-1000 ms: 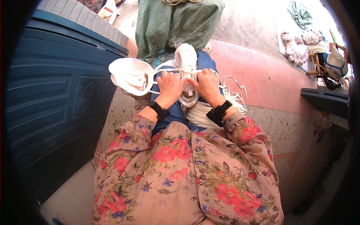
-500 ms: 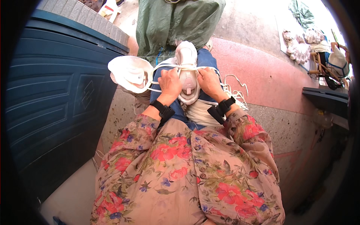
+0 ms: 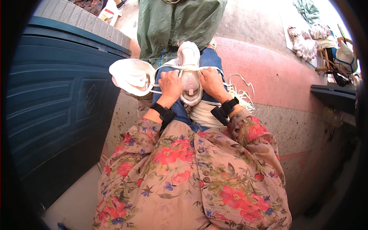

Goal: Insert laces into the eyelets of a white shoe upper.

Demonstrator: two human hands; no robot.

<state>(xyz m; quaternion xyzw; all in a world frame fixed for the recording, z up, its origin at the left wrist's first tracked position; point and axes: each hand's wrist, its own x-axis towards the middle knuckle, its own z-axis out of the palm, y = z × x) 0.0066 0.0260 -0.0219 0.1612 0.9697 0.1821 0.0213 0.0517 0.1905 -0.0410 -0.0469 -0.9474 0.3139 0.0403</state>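
A white sneaker upper (image 3: 189, 82) rests on my lap between my knees, its toe pointing away from me. White shoelace (image 3: 189, 68) runs across it from side to side. Beside its left edge, my left hand (image 3: 171, 83) is closed in a fist around lace. At the right edge my right hand (image 3: 211, 81) pinches the lace, thumb against curled fingers. A second white shoe piece (image 3: 132, 76) lies beyond my left knee, with lace strands stretching from it to my left hand. The lace ends inside my fists are hidden.
A green tarp-like sack (image 3: 180, 25) stands just beyond my knees. Loose white laces (image 3: 240, 94) hang by my right leg. On the left is a blue panelled door (image 3: 57, 99). Several pale shoe pieces (image 3: 304, 44) lie far right, near a wooden chair (image 3: 326, 59).
The whole view has shifted slightly. My hands stay closed on the lace at both sides of the sneaker upper, with hardly any movement.
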